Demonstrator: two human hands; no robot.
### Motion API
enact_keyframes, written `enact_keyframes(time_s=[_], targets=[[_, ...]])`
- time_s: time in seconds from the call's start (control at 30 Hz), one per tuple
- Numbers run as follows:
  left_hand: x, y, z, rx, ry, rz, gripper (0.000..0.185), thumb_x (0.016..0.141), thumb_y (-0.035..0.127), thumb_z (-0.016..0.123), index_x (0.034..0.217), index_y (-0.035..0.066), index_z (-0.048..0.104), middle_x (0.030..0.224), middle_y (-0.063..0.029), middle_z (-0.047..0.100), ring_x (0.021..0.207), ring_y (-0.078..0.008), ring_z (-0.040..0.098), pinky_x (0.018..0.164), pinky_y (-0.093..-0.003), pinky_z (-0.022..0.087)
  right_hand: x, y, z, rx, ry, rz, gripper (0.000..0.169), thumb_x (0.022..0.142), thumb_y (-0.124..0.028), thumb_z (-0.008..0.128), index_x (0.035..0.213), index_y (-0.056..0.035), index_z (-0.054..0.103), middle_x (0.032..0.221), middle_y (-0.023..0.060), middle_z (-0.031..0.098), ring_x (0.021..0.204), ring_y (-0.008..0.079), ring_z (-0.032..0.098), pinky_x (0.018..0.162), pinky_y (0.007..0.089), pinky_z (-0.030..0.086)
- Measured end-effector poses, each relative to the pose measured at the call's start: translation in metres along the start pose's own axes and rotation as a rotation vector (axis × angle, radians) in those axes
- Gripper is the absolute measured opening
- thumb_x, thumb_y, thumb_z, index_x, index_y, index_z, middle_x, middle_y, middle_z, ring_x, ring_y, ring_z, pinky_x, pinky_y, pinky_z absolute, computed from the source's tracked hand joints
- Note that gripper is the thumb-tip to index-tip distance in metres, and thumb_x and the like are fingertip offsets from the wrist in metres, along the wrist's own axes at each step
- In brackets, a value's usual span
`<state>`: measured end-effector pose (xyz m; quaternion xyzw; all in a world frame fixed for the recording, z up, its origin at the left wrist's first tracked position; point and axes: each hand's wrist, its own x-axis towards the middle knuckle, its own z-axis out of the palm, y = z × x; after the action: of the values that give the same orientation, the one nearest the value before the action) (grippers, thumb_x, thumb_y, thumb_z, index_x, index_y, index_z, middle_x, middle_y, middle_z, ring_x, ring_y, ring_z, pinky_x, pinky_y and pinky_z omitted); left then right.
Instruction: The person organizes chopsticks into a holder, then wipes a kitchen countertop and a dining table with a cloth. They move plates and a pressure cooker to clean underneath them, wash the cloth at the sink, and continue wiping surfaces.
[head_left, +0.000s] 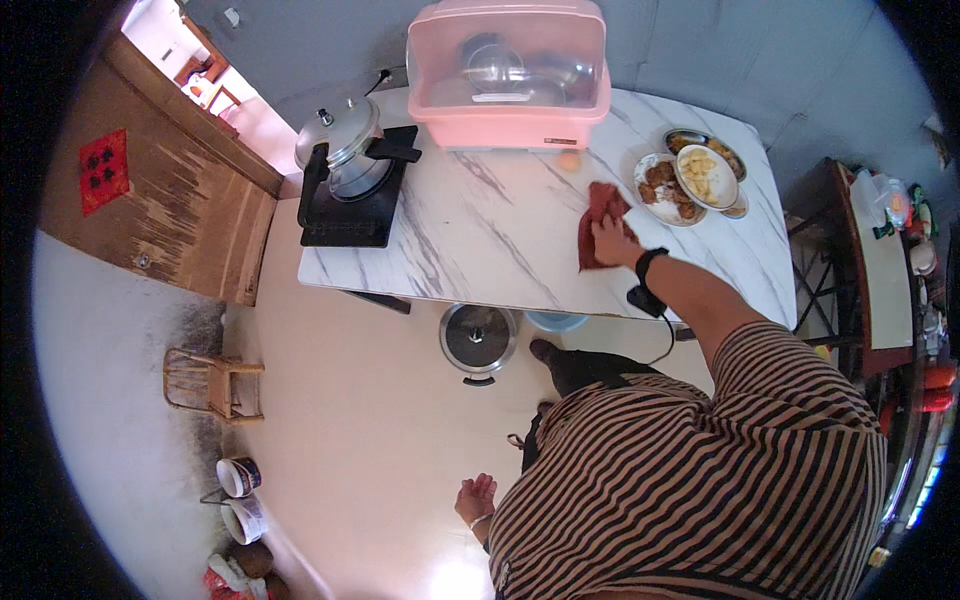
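My right hand (615, 240) lies on a dark red cloth (596, 206) on the white marble-patterned table (487, 247), its fingers pressed down into the fabric. A black band and a small black device with a cable are at that wrist. Low in the view, away from the table, my left hand (476, 496) hangs over the floor with nothing in it, its fingers slightly bent. To the right of the cloth, a white bowl of pale cut pieces (705, 177) rests over a plate of brown food (666, 196) and a metal dish (731, 154). A round yellowish item (569, 160) sits behind the cloth.
A pink lidded bin (510, 127) holding metal ware stands at the table's back. A pressure cooker (352, 154) sits on a black cooktop (349, 221) at the left. Under the front edge are a lidded pot (478, 337) and a blue basin (556, 322); a chair (217, 386) stands left.
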<state>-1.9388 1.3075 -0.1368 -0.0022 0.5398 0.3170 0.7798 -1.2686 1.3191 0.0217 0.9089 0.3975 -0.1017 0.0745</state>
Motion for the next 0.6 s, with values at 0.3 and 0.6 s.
enact_keyframes(time_s=[0.3,0.6], targets=[[-0.049,0.026,0.012,0.125,0.367,0.125,0.023,0.100,0.023,0.055,0.094,0.001,0.056,0.090,-0.0205,0.069,0.079,-0.0339,0.067,0.070,-0.0476,0.058,0.170,0.046,-0.061,-0.069,-0.030,0.050,0.047,0.098,-0.020,0.046,0.133,0.0106,0.054,0.143,0.0297,0.046,0.142,0.0463,0.032,0.105,0.0730,0.031],[-0.055,0.106,0.126,1.500,0.172,0.527,0.024,0.095,0.026,0.060,0.082,0.008,0.068,0.085,-0.0054,0.074,0.073,-0.0209,0.067,0.065,-0.0391,0.053,0.320,0.154,-0.058,0.111,0.118,0.105,0.064,0.100,-0.041,0.049,0.158,-0.0229,0.029,0.165,0.0110,0.020,0.150,0.0488,0.012,0.106,0.0790,0.026]])
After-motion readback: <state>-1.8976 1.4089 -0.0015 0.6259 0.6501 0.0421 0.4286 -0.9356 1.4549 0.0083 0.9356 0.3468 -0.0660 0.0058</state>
